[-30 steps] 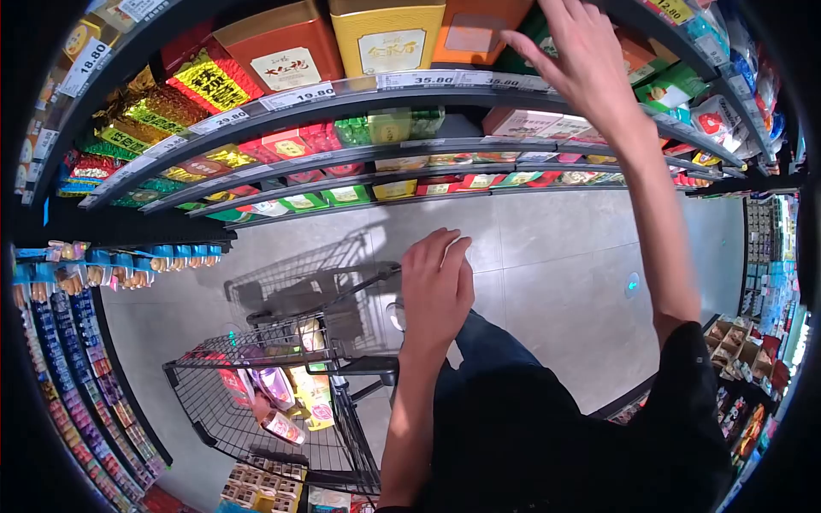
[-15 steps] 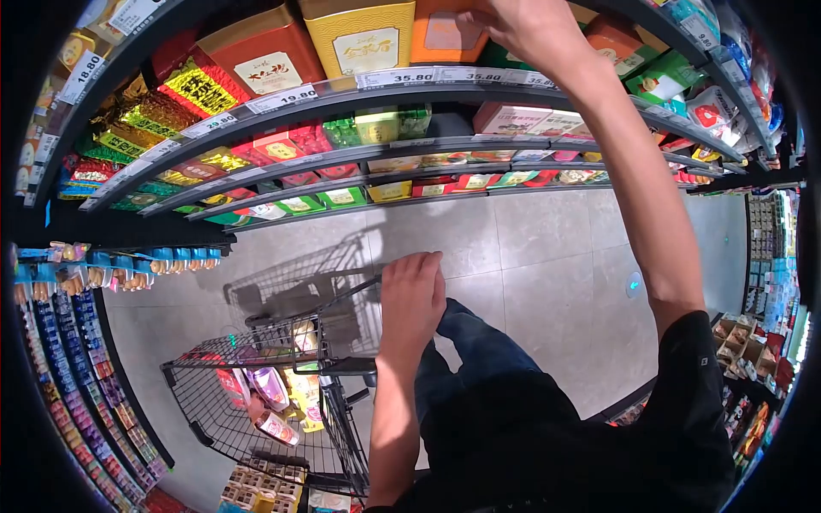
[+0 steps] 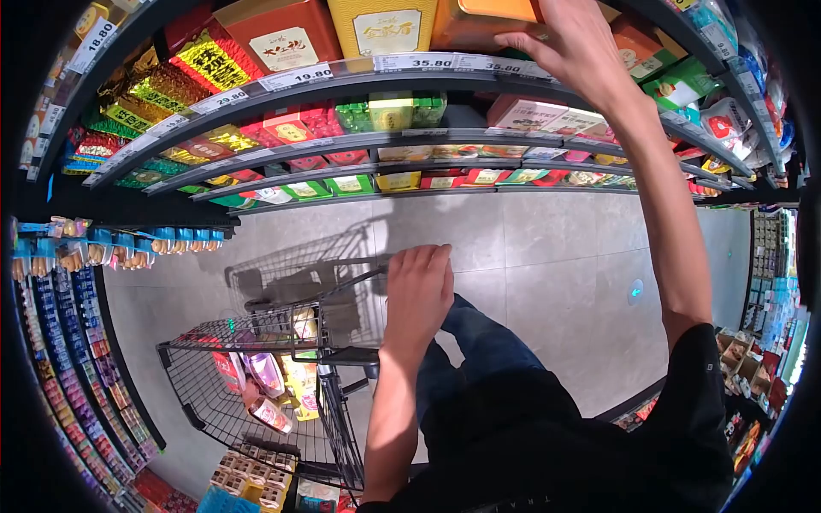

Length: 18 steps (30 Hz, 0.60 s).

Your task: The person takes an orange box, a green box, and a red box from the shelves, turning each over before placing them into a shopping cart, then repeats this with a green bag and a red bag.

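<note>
My right hand (image 3: 581, 51) reaches up to the top shelf and grips an orange tin (image 3: 479, 27). Its thumb lies against the tin's lower right side, while the frame's top edge cuts off part of the tin. Beside it stand a yellow tin (image 3: 380, 26) and a dark red tin (image 3: 278, 36). Lower down, my left hand (image 3: 421, 286) is closed over the end of the black handle (image 3: 363, 275) of a wire shopping cart (image 3: 184, 376); its fingertips curl out of sight. Several packets (image 3: 269, 376) lie inside the cart.
Price labels line the top shelf edge (image 3: 359, 67). Lower shelves hold boxed and bagged goods, including pink boxes (image 3: 530, 113). Hanging packets (image 3: 128, 248) and another shelf rack (image 3: 68, 368) stand left. Egg-carton-like stacks (image 3: 248, 474) sit below the cart. Tiled floor (image 3: 564, 256) lies between.
The orange tin has tilted, so its labelled front no longer shows and its smooth orange top does. My right hand has shifted right and slightly down. The left hand stays at the cart handle.
</note>
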Motion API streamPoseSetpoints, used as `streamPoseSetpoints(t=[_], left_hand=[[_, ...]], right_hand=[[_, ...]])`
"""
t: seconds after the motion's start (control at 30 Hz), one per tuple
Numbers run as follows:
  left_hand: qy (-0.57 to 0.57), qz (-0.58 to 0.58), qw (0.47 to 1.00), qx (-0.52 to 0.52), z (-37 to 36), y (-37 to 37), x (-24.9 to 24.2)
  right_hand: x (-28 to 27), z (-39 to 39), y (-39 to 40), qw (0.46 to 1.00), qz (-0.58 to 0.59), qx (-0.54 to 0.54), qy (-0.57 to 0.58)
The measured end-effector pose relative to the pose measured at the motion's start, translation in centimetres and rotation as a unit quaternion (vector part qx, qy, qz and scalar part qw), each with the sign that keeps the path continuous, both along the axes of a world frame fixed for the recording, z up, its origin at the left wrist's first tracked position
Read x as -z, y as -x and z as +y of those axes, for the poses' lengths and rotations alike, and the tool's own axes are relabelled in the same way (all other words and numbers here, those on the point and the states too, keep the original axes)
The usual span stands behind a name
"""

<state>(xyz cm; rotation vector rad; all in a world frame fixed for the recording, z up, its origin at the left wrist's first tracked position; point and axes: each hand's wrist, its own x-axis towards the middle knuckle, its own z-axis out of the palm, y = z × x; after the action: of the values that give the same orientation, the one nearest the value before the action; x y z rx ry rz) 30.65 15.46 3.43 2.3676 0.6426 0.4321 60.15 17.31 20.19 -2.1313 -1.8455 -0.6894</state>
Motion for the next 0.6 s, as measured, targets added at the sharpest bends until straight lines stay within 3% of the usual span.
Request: streamPoseSetpoints(t=[0.17,0.3,0.37,0.43,0.6], left_hand=[[-0.006,0.01,1.0,0.003,0.0,-0.2,0.1],[-0.007,0.016,1.0,0.001,-0.1,-0.1,0.4],[-0.008,0.012,1.0,0.004,-0.1,0.0,0.4],[-0.01,0.008,1.0,0.008,0.0,-0.1,0.4],[-0.007,0.009,1.0,0.013,0.1,-0.2,0.2]], right_hand=[[-0.2,-1.1,1.3,0.992,0.113,-0.054,-0.01],[1.5,-2.2,0.9,0.992,0.074,-0.1,-0.035],[1.7,-2.8,1.7,0.995,0.067,-0.068,-0.017],[3.5,-3.1,1.7,0.988,0.036,-0.084,-0.124],[3.8,-4.9,1.3,0.981,0.02,-0.108,-0.163]])
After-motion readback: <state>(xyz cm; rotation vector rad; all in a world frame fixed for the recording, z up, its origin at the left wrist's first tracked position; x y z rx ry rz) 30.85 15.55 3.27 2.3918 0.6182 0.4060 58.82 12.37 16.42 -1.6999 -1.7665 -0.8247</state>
